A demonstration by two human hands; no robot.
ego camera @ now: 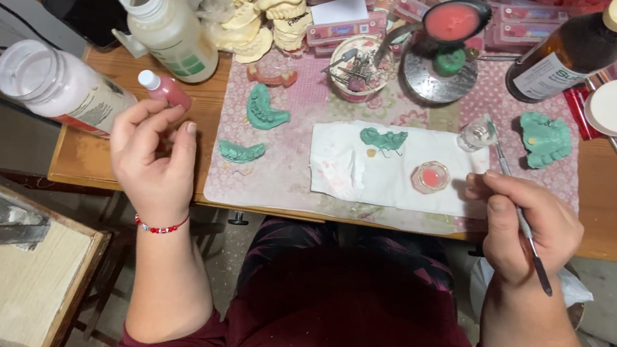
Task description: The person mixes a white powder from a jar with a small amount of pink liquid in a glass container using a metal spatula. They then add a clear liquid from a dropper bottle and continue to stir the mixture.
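Note:
My left hand (153, 155) hovers at the left end of the wooden table (613, 218), fingers loosely curled, holding nothing; a small pink dropper bottle (165, 89) lies just beyond its fingertips. My right hand (523, 226) grips a thin metal brush-like tool (518, 209), whose tip points up toward a small clear glass cup (476, 133). A little glass dish of pink liquid (429, 177) sits on a white paper towel (392, 166), left of my right hand. A green dental cast (383, 138) lies on the same towel.
More green dental casts (265, 109) (241, 151) (546, 139) rest on the pink patterned mat (299, 188). Two white plastic bottles (60, 87) (168, 28), a brown glass bottle (573, 49), a bowl of tools (360, 64), yellow plaster models (263, 14) and a pink-filled mixing bowl (453, 23) crowd the back.

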